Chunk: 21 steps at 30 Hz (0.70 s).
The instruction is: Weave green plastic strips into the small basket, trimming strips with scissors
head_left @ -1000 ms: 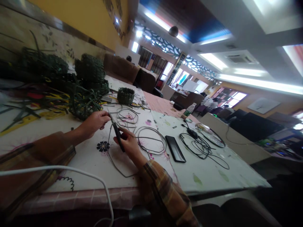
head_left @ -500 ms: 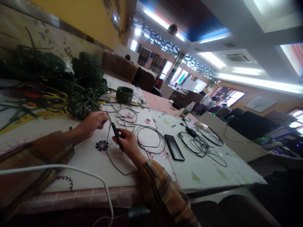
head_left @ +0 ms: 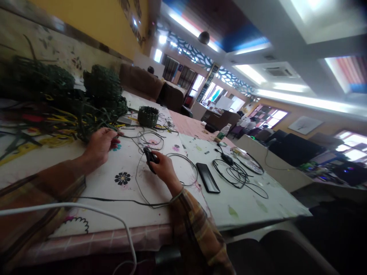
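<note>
My left hand (head_left: 100,145) is closed, thumb and fingers pinched together above the table's left part. Whatever lies between its fingertips is too small to make out. My right hand (head_left: 163,168) grips a black hand tool (head_left: 149,158), whose exact kind is hidden by the fingers. A thin dark strand (head_left: 137,179) loops down from near the tool to the tabletop below my right wrist. In front of both hands, coils of thin dark cord (head_left: 151,139) lie loose. A small dark green woven basket (head_left: 148,116) stands upright beyond them.
Larger green woven baskets (head_left: 101,82) and yellow strips (head_left: 59,139) crowd the left back. Right of my hand lie a black tray-like object (head_left: 208,178) and coiled black cable (head_left: 231,173). A bottle (head_left: 223,133) stands farther back. A white cable (head_left: 109,214) crosses the foreground.
My hands have moved apart: the left went left, the right moved right with the black tool. A dark strip now lies across the table's front. The view has shifted slightly.
</note>
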Tool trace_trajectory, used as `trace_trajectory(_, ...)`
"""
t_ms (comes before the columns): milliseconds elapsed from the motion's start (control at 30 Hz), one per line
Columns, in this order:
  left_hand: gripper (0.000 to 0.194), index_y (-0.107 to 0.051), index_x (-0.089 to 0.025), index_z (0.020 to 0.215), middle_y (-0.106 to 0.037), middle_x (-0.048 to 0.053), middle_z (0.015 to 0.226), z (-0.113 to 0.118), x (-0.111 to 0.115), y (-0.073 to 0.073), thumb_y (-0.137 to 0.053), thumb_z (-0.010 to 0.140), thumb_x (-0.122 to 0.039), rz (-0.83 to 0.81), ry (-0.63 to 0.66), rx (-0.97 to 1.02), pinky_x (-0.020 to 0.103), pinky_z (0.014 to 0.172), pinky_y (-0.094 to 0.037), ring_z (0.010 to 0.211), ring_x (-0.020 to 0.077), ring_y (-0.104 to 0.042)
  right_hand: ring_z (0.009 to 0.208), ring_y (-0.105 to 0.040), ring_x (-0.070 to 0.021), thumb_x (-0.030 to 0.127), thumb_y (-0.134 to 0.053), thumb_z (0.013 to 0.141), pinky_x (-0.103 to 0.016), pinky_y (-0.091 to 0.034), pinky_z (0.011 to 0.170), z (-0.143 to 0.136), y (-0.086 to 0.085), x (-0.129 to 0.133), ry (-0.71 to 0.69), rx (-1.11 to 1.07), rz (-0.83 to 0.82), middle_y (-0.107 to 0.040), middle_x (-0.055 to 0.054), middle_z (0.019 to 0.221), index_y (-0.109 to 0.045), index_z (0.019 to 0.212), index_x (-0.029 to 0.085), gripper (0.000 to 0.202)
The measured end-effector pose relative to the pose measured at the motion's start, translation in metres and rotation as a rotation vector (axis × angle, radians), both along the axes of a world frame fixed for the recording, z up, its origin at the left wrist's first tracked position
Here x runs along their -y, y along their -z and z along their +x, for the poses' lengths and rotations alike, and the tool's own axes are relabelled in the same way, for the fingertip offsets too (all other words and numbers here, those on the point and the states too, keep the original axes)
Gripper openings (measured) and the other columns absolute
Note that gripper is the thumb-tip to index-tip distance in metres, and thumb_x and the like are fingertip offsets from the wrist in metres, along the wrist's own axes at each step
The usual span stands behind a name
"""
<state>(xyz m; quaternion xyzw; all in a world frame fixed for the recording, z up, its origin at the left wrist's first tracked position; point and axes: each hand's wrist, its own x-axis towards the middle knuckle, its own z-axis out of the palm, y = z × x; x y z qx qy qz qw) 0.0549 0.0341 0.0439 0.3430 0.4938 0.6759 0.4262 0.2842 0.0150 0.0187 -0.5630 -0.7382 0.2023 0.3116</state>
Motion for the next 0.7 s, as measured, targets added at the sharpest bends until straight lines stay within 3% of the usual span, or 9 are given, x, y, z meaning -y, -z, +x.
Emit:
trace_trajectory(167, 0.013, -0.046, -0.018, 0.080, -0.062, -0.004, 0.070, -0.006, 0.000, -0.018, -0.056, 0.078, -0.010, 0.110, -0.144, 0.018, 0.023, 0.062, -0.055, 0.058, 0.0094, -0.061, 0.081, -0.066, -0.0166, 0.024, -0.064, 0.083, -0.025, -0.047, 0.077, 0.019, -0.007, -0.007, -0.076, 0.132, 0.037, -0.076, 0.002, 0.090, -0.072, 0.123, 0.026, 0.041)
trace_trajectory(300, 0.015, -0.046, -0.018, 0.083, -0.057, -0.006, 0.068, -0.013, -0.002, -0.029, -0.055, 0.080, -0.006, 0.191, -0.232, 0.014, 0.021, 0.068, -0.057, 0.059, 0.0077, -0.062, 0.099, -0.068, -0.0182, 0.023, -0.056, 0.091, -0.025, -0.046, 0.087, 0.028, -0.007, -0.014, 0.021, 0.342, 0.079, -0.076, -0.004, 0.112, -0.065, 0.133, 0.023, 0.043)
trace_trajectory(467, 0.021, -0.047, -0.017, 0.087, -0.056, -0.006, 0.073, -0.015, 0.002, -0.039, -0.062, 0.077, -0.006, 0.308, -0.232, 0.014, 0.024, 0.070, -0.060, 0.059, 0.0080, -0.063, 0.105, -0.067, -0.0258, 0.022, -0.057, 0.090, -0.031, -0.045, 0.090, 0.029, -0.001, -0.019, 0.112, 0.490, 0.030, -0.074, -0.015, 0.110, -0.073, 0.119, 0.017, 0.034)
trace_trajectory(700, 0.036, -0.053, -0.019, 0.109, -0.058, -0.006, 0.079, -0.007, 0.021, -0.055, -0.061, 0.076, -0.005, 0.409, -0.153, -0.065, 0.019, 0.062, -0.057, 0.056, 0.0069, -0.058, 0.109, -0.065, -0.0268, 0.028, -0.055, 0.095, -0.032, -0.046, 0.089, 0.022, 0.006, -0.022, 0.205, 0.576, -0.012, -0.072, -0.017, 0.113, -0.075, 0.111, 0.014, 0.030)
